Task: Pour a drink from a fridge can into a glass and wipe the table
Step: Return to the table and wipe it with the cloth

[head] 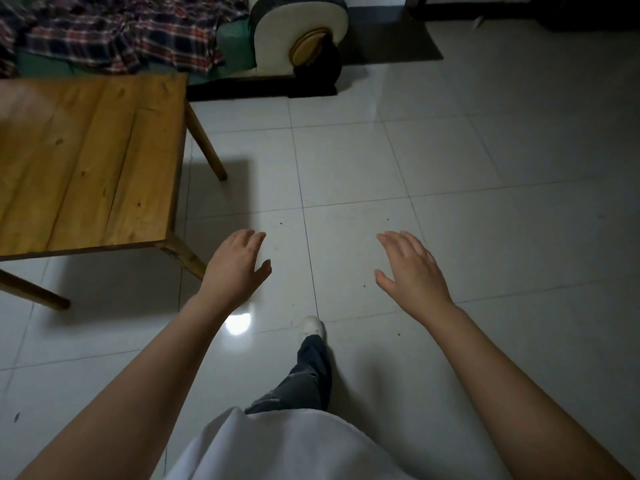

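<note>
Table [86, 161], wooden and bare-topped, stands off to the left of my left hand [235, 268], its near corner leg just beside my left wrist as seen from above. Both my hands are held out over the white tiled floor [450, 168], palms down, holding nothing. My left hand has its fingers relaxed and slightly bent, thumb apart. My right hand [410, 271], level with it and well apart to the right, has fingers straight and loosely together, thumb spread inward. Between and below my hands, one foot in a white shoe [313, 327] is stepped forward on the tiles, with a dark trouser leg [304, 375] above it and the hem of my white shirt [287, 445] nearest the camera. A bright spot of reflected light [238, 323] sits on the floor just under my left forearm. Beyond my left hand, past the table, a plaid cloth [114, 32] lies over a green-cushioned sofa whose rounded cream arm [304, 26] faces the open floor. Beyond my right hand, a dark mat [398, 43] lies on the tiles. No can or glass shows anywhere near either hand.
</note>
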Demonstrator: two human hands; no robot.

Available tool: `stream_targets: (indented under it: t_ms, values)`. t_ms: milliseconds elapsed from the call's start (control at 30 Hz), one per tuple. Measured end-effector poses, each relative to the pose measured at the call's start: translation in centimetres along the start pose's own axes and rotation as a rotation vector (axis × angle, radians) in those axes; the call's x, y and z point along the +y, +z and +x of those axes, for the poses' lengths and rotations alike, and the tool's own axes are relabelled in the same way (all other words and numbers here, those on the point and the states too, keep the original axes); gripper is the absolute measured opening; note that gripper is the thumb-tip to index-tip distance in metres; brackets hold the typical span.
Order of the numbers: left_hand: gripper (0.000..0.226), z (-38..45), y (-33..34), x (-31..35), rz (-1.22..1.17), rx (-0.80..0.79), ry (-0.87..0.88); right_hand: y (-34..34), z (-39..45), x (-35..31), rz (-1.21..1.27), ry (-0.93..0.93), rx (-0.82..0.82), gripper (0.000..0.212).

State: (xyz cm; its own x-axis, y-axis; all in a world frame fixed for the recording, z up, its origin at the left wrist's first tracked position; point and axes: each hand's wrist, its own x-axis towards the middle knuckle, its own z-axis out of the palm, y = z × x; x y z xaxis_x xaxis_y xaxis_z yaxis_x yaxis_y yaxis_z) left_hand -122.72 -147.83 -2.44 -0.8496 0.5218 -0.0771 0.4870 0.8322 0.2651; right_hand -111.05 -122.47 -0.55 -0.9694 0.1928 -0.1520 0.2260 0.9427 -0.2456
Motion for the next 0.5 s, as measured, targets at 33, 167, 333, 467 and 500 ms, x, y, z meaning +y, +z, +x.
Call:
stream_targets:
  t_ms: [33, 167, 333, 467, 500]
  values:
    - [0.055, 1.7, 0.0, -0.2, 0.003, 0.004, -0.004, -0.4, 2.0, 0.4, 0.001, -0.004, -0.002, 0.059]
    - [0.053, 8.7, -0.8, -0.5, 0.0, 0.01, -0.012, -2.3, 9.5, 1.6, -0.014, -0.017, 0.007, 0.059]
    - [0.052, 16.5, -2.7, -0.7, 0.002, 0.025, -0.017, -4.8, 17.2, 2.6, -0.001, -0.039, 0.022, 0.058]
    - [0.053, 21.8, -3.8, -1.3, 0.017, 0.02, -0.045, -6.2, 23.1, 3.5, -0.006, -0.076, 0.012, 0.058]
    - [0.053, 23.1, -4.0, -1.5, 0.022, 0.022, -0.057, -6.4, 24.8, 3.8, -0.007, -0.088, 0.012, 0.058]
